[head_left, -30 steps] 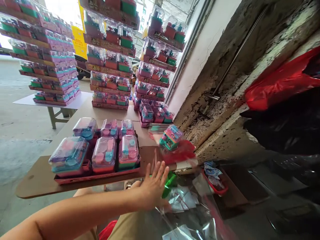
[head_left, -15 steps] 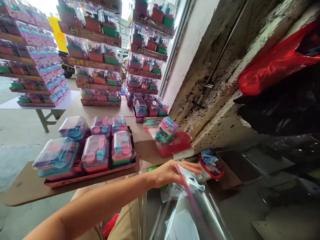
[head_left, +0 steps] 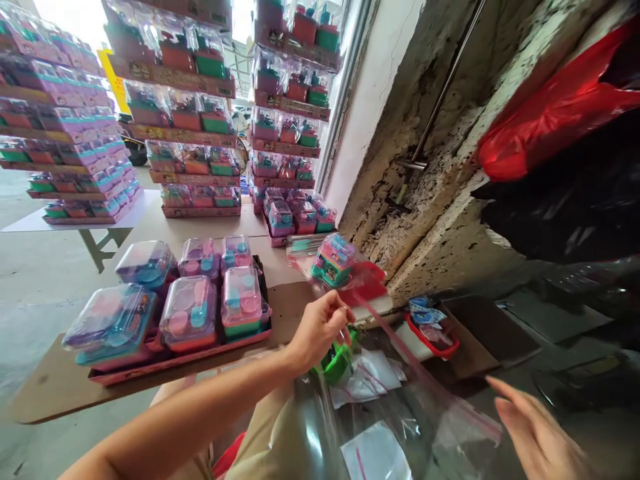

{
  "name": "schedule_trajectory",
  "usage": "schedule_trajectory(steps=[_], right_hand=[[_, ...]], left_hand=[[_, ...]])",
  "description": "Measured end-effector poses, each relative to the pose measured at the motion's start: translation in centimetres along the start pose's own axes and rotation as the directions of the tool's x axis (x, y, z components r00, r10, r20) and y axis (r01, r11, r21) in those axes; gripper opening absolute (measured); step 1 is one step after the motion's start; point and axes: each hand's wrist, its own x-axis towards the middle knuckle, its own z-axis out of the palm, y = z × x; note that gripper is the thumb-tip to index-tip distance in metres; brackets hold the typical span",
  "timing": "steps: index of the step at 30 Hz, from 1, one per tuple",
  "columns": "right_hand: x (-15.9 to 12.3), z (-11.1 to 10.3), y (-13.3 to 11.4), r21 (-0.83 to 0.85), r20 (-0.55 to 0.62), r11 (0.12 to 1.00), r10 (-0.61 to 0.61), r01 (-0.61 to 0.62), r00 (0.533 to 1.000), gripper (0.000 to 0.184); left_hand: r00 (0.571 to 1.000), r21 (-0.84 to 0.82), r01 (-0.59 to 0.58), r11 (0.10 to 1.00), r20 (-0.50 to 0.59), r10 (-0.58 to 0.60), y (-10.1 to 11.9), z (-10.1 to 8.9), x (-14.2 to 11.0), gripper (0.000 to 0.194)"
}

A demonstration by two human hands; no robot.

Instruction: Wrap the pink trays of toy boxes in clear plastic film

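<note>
My left hand [head_left: 324, 328] is closed in a pinch on the edge of a clear plastic bag [head_left: 425, 360] with a pinkish-red strip along its rim. The bag hangs spread over my lap, its far corner reaching toward my right hand [head_left: 543, 430]. That hand is a little blurred, its fingers stretched out, just beyond the bag's corner. White sheets [head_left: 377, 453] show through or behind the plastic. Below my left hand sits a bright green basket [head_left: 333, 367], partly hidden.
Toy boxes with clear domed lids [head_left: 189, 313] stand in a pink tray [head_left: 185, 357] on the table. One boxed toy [head_left: 334, 259] rests on red plastic. Tall stacks of trays [head_left: 185, 120] rise behind. A red basket [head_left: 440, 343] and a rough wall [head_left: 420, 220] are at right.
My left hand has drawn left and turned, now pinching the bag's edge. The bag has spread out to the right, and my right hand has come into view there.
</note>
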Motion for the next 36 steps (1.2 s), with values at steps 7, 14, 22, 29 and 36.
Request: schedule_trajectory(steps=[7, 14, 22, 29, 36], right_hand=[[4.1, 8.2, -9.4, 0.415, 0.399, 0.894, -0.011, -0.170, 0.917, 0.052], [3.6, 11.8, -12.9, 0.347, 0.230, 0.938, -0.116, 0.030, 0.966, 0.032], [3.0, 12.3, -13.8, 0.131, -0.054, 0.906, -0.399, 0.403, 0.915, 0.025], [2.8, 12.6, -13.9, -0.075, -0.263, 0.898, -0.438, 0.434, 0.860, 0.014], [2.8, 12.6, -14.6, -0.009, -0.102, 0.843, -0.537, 0.539, 0.838, 0.013]], left_hand=[[0.981, 0.292, -0.151, 0.944, 0.166, 0.106, -1.2, -0.4, -1.9, 0.010], [0.992, 0.473, -0.054, 0.879, 0.123, -0.005, -0.5, -3.5, -2.0, 0.020], [0.949, 0.107, 0.189, 0.976, 0.235, -0.209, -0.2, -3.7, -0.8, 0.043], [0.968, 0.154, 0.162, 0.975, 0.168, -0.188, -0.5, -3.7, -0.7, 0.031], [0.967, 0.249, 0.100, 0.963, 0.203, -0.153, -0.2, -3.8, -1.3, 0.027]])
